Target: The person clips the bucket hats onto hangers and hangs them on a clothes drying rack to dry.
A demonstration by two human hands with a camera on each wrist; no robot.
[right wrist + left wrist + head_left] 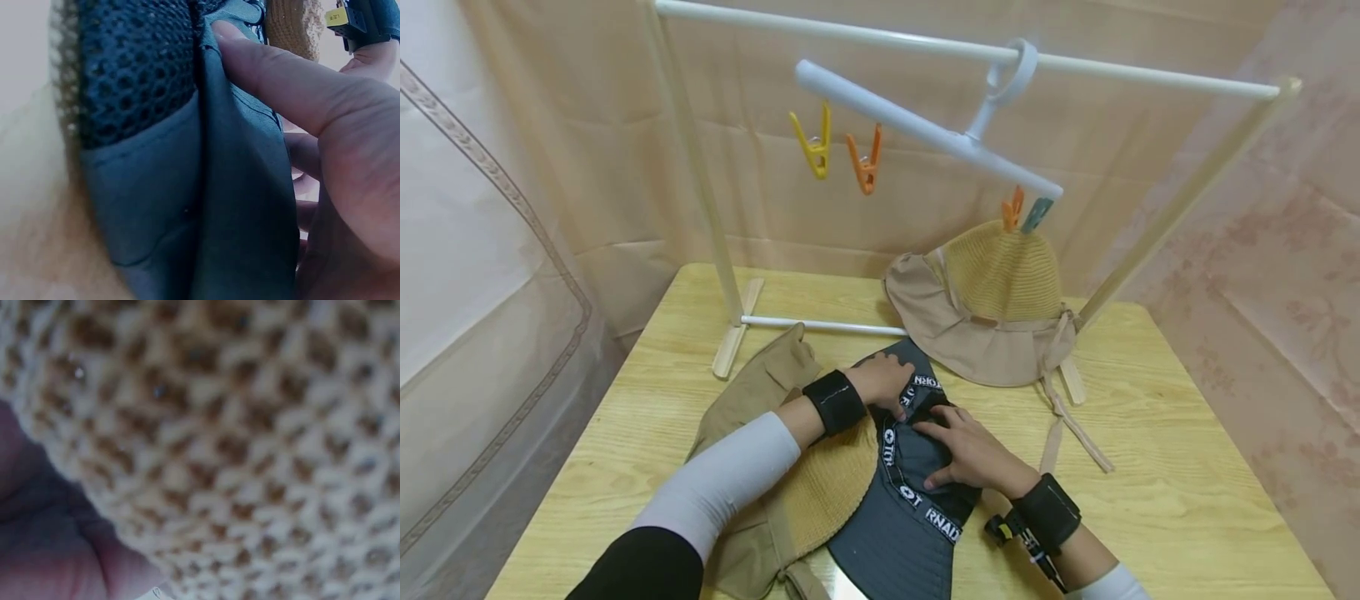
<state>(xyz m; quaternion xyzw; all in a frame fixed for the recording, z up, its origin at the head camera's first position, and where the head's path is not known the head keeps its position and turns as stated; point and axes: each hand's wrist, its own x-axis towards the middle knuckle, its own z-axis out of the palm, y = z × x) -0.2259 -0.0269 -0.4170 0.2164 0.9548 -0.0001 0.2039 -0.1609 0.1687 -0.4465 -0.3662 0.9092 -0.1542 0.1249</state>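
A dark grey bucket hat [891, 533] with a white-lettered band lies flattened on the table, overlapping a tan hat with a straw crown [831, 492]. My left hand [883, 382] rests on the dark hat's far part, fingers bent; whether they pinch the cloth cannot be seen. With fingers spread, my right hand [970, 450] touches the dark hat's crown. Its thumb [269, 72] lies along the cloth beside a mesh panel [137, 69] in the right wrist view. Blurred straw weave [237, 450] fills most of the left wrist view, covering part of the palm [50, 550].
A white rack [850, 33] stands behind, carrying a tilted hanger [917, 125]. Yellow [816, 154] and orange [865, 167] clips hang at its left. Orange [1012, 210] and green [1036, 215] clips hold a beige straw hat [1000, 275], whose ties [1067, 417] trail on the table.
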